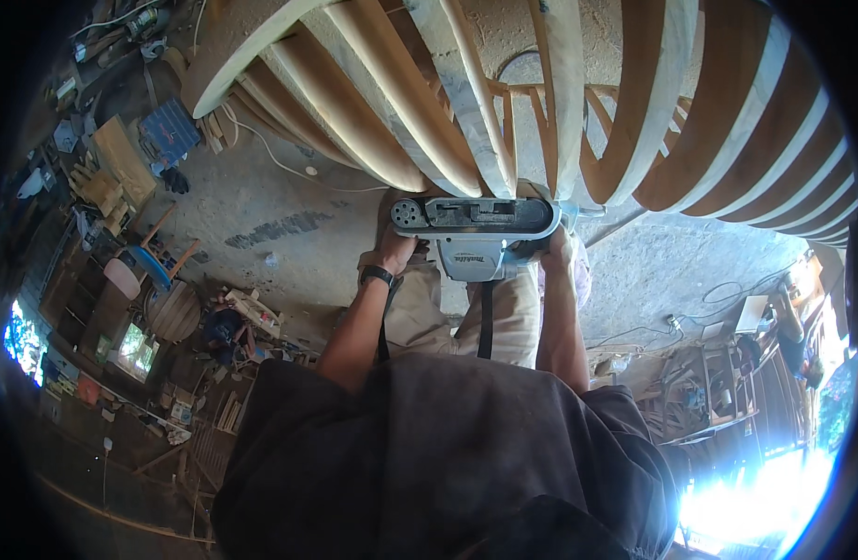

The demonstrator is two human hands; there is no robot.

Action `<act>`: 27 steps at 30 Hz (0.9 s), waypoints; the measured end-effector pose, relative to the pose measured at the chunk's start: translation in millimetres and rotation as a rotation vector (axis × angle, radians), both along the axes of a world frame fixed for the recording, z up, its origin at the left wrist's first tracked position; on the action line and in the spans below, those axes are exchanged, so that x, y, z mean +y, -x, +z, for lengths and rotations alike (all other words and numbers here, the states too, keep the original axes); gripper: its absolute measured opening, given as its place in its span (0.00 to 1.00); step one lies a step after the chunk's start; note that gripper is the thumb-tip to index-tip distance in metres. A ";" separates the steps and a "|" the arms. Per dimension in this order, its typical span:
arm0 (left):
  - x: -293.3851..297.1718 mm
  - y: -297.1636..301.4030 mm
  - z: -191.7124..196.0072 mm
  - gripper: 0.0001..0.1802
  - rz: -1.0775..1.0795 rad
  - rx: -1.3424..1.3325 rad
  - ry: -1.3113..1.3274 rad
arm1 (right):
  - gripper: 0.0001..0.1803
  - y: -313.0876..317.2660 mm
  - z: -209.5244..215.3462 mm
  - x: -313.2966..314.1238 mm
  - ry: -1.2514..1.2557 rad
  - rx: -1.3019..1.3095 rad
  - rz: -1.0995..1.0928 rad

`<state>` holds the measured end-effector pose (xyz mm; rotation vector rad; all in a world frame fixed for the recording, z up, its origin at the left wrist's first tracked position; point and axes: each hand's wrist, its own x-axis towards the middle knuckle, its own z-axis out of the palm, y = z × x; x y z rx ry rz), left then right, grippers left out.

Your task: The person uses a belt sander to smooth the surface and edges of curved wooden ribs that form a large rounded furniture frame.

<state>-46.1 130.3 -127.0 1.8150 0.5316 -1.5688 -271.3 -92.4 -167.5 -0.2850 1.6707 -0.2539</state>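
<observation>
A grey belt sander (476,257) is held level in front of my thighs, its long side running left to right. My left hand (394,250), with a dark band on the wrist, is closed on its left end. At the other end my right hand (558,250) grips it, fingers partly hidden behind the body. The sander's far edge meets, or lies very near, the lower ends of several curved wooden slats (406,112). Whether the belt touches the wood I cannot tell.
More curved slats (718,140) fan out to the right. A pale cable (280,163) runs over the concrete floor (298,233) at left. Wood offcuts (107,187), a blue box (170,131) and a small blue chair (152,266) stand farther left. Another person (225,327) is beyond.
</observation>
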 end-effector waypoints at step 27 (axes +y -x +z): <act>-20.5 -25.3 53.7 0.12 0.150 -0.081 0.111 | 0.08 -18.2 77.7 1.3 0.032 -0.023 0.096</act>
